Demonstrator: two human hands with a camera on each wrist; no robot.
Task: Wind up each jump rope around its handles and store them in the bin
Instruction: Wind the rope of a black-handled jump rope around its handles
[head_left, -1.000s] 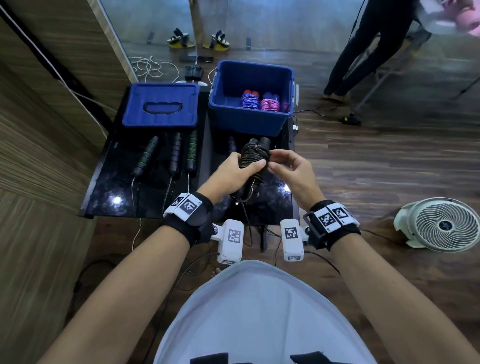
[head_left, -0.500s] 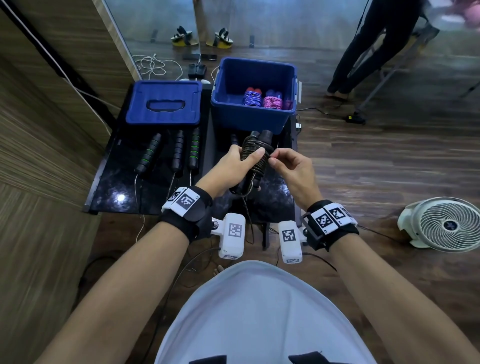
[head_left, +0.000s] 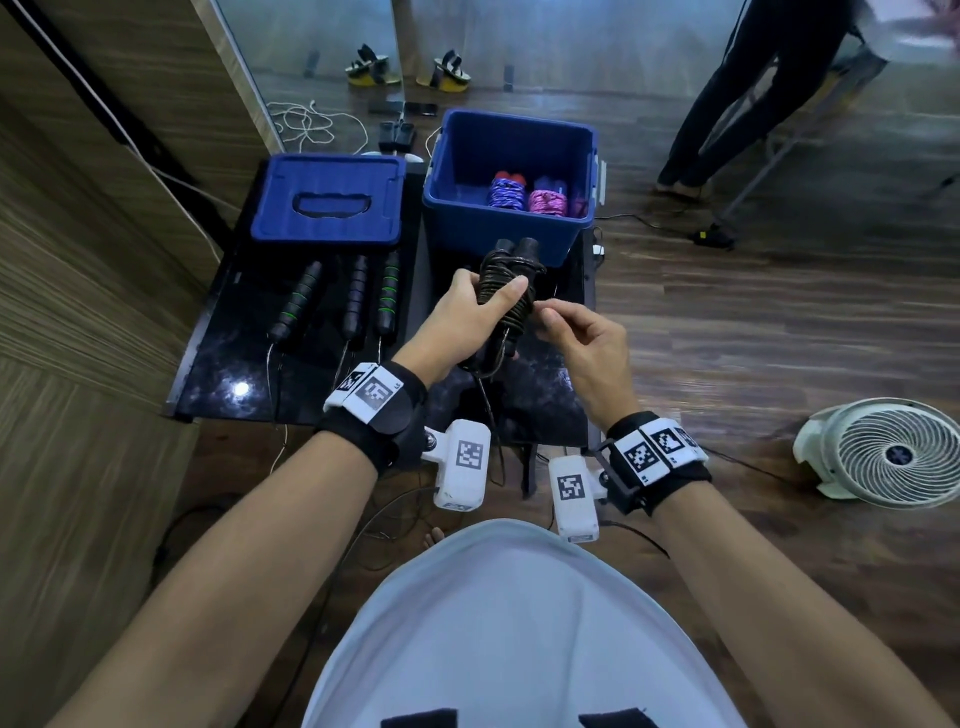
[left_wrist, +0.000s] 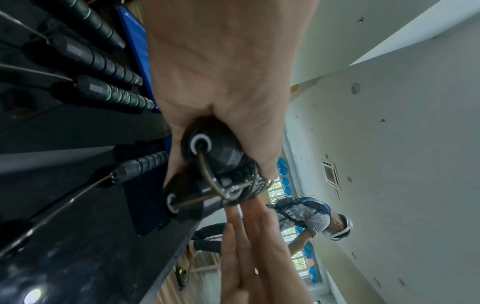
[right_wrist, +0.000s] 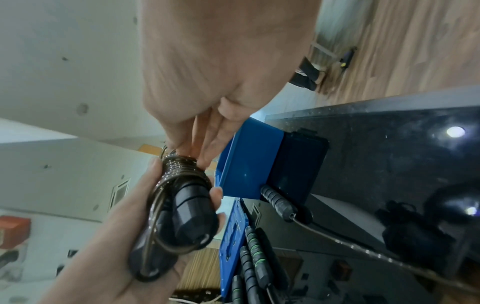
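I am gripping the pair of black jump rope handles (head_left: 506, 291) in my left hand (head_left: 462, 325), fingers and thumb curling round them, holding the bundle up above the dark glossy table (head_left: 218, 358), in front of the blue bin (head_left: 506, 228). The dark wire rope (head_left: 501, 283) is lying wound in tight coils around the two handles, and in the left wrist view a loop of it (left_wrist: 210, 179) is running out of one handle's end cap and back along the other. My right hand (head_left: 582, 338) is sitting just beside the bundle, thumb and forefinger pinching together at the edge of the coils; in the right wrist view my fingertips (right_wrist: 187, 152) are touching the topmost coil, and they seem to be nipping a strand there, though the strand itself is too thin to make out. Inside the bin two wound ropes are lying side by side, one purple-blue (head_left: 505, 193) and one pink (head_left: 548, 201). The blue bin lid (head_left: 327, 200) is lying flat on the table to the left of the bin, and three black handles with green rings (head_left: 356, 296) are lying in a row in front of it, their thin wires trailing over the table's near edge. One more black handle (right_wrist: 276, 202) is lying against the foot of the bin, its wire trailing away across the table
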